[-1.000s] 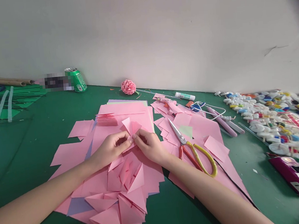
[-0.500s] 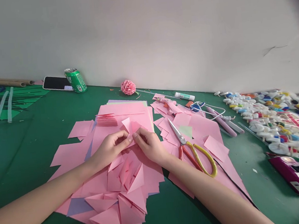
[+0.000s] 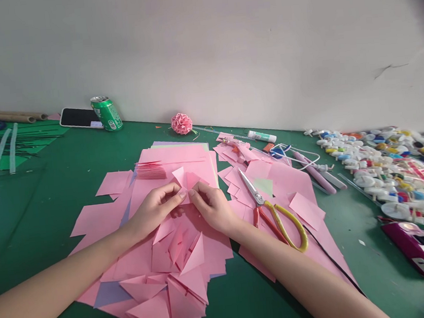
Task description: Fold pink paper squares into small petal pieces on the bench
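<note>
A small piece of pink paper (image 3: pixel 185 181), partly folded, is pinched between my two hands above a spread of pink sheets (image 3: pixel 176 154). My left hand (image 3: pixel 160 207) grips its left side with thumb and forefinger; my right hand (image 3: pixel 213 206) pinches the right side, thumb on top. The fingers hide much of the paper's lower part. Closer to me lie several folded pink paper pieces (image 3: pixel 183 250), some standing partly open. A stack of narrow folded pink papers (image 3: pixel 151 170) rests just beyond my left hand.
Scissors with yellow handles (image 3: pixel 258 194) lie right of my right hand on pink paper. Farther back are a pink paper ball (image 3: pixel 181 124), a green can (image 3: pixel 107 113), a phone (image 3: pixel 78 117) and a glue stick (image 3: pixel 262 136). Colourful plastic pieces (image 3: pixel 386 158) and a purple power strip (image 3: pixel 420 249) sit at right.
My left hand has shifted very slightly, its thumb drawing a little away from my right thumb. Both hands still pinch the pink paper; the other things stay put.
</note>
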The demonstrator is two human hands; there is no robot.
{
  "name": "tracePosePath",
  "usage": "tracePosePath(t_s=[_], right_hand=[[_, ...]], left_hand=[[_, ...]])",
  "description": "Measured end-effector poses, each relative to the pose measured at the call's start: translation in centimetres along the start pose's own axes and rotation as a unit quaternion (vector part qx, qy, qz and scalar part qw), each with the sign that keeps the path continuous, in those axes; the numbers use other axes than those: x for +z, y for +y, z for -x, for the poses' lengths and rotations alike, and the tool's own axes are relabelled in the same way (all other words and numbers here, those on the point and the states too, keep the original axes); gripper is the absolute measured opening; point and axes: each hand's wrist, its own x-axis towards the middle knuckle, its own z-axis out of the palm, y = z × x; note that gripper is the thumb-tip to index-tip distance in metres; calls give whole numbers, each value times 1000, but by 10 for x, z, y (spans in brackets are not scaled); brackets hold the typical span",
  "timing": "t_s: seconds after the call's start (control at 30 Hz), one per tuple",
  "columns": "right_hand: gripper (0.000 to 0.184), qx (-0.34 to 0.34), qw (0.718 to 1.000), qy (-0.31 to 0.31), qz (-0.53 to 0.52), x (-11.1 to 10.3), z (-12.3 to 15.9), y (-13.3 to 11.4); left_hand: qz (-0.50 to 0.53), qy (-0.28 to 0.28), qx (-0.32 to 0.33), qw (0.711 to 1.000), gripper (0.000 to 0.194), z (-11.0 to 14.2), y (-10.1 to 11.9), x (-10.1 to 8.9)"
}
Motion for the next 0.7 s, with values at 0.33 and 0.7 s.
tracePosePath(t_s=[0.33, 0.7], right_hand=[[26, 5, 1000, -20, -3, -1, 0, 0], [26, 6, 1000, 1, -12, -1, 0, -2]], left_hand=[[5, -9, 4, 1000, 32, -1, -4, -2], [21, -11, -5, 1000, 31, -1, -4, -3]])
